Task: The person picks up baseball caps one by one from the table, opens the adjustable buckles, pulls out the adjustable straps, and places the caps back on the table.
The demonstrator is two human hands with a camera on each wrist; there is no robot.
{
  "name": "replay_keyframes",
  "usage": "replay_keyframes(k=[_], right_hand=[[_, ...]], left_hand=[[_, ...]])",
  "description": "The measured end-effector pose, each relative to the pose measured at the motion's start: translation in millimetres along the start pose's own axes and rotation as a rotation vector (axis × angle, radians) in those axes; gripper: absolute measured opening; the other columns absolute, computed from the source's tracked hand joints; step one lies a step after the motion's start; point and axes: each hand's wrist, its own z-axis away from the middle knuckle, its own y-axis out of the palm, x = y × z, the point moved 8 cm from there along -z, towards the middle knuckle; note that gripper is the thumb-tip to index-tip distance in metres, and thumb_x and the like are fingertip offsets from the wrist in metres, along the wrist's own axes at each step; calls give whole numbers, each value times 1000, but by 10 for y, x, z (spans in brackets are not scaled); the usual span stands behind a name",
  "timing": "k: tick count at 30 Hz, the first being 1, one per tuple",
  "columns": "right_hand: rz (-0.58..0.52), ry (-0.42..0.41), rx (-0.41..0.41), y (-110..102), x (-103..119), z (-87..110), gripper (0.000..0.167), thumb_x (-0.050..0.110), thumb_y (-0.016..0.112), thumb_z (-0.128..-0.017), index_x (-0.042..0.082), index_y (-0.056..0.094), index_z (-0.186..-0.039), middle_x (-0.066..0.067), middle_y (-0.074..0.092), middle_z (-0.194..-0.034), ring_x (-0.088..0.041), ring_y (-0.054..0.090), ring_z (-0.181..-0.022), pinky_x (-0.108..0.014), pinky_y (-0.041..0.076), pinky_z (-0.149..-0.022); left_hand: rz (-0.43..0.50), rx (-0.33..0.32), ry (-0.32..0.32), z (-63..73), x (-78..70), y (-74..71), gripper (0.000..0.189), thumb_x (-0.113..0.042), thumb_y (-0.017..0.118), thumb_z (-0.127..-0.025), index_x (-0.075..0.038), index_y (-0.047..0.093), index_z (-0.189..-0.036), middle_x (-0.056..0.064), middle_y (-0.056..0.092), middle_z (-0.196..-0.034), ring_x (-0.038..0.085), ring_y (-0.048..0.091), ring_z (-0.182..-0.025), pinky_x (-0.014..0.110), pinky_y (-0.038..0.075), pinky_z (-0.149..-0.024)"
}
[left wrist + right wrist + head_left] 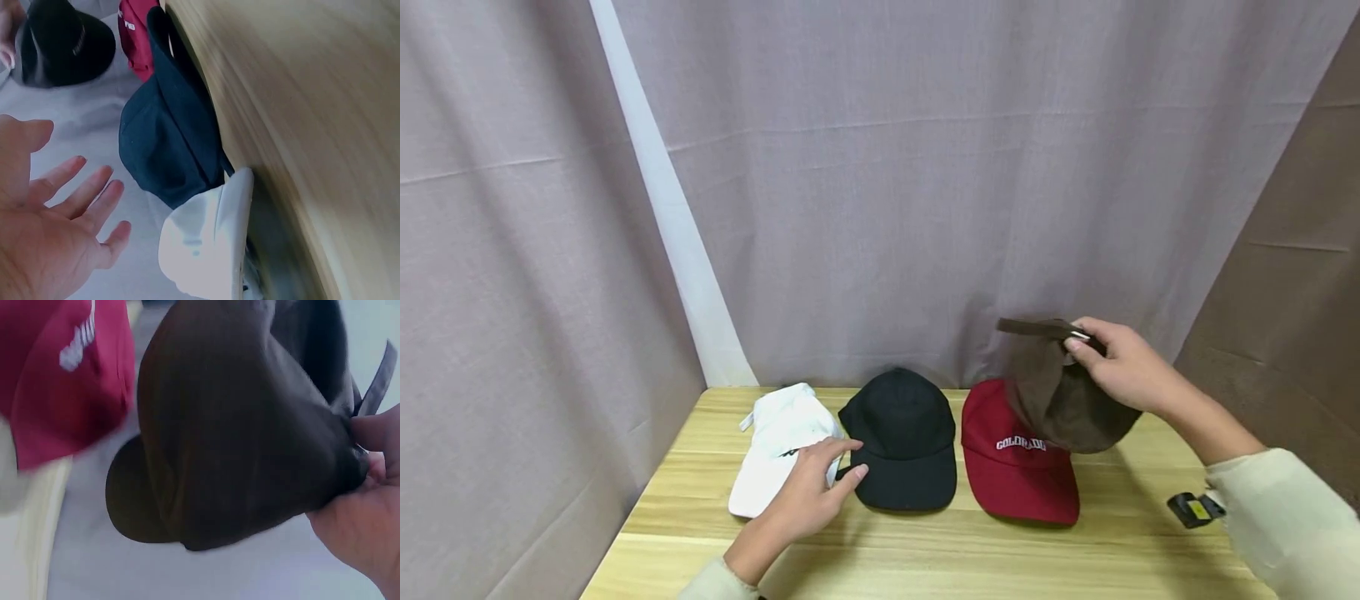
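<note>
A dark brown cap hangs above the table, its back edge pinched near the strap between the thumb and fingers of my right hand. In the right wrist view the brown cap fills the middle, its brim to the left. Behind and below it in the head view lies a red cap with white lettering, partly covered. My left hand hovers with spread fingers over the white cap, beside the black cap. In the left wrist view that hand holds nothing.
The caps stand in a row on a wooden table, brims toward me. A small black item with a yellow patch is at the right, by my right sleeve. Grey curtains hang behind the table and at both sides.
</note>
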Motion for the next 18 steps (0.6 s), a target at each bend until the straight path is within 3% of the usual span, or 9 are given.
replay_keyframes(k=[6,10,13,18], right_hand=[[-99,5,170,775,372,-118,12,17,58,-111,13,69,-107,-2,68,-93,-11,58,-84,-28,46,-75],[-137,39,257,1137,482,-80,11,20,58,-111,17,66,-105,0,59,-89,-16,53,-81,-31,42,-73],[-176,54,299,1317,523,-28,10,21,58,-111,19,64,-103,1,55,-86,-16,52,-79,-30,42,-72],[-227,36,329,1489,595,46,11,24,61,-109,20,66,-100,3,55,-81,-14,54,-76,-28,46,-70]], left_hand=[[22,-34,18,-16,-96,19,38,-37,66,-106,-18,68,-140,1,66,-146,27,60,-137,59,46,-113],[58,-73,66,-104,-279,15,39,-35,66,-107,-22,65,-143,-2,62,-150,26,58,-140,58,46,-113],[61,-159,179,-195,-495,-4,37,-28,66,-107,-21,64,-144,0,62,-149,25,59,-139,57,48,-111],[39,-363,497,-335,-966,-63,28,-8,70,-102,-13,73,-129,8,70,-133,26,65,-124,48,53,-102]])
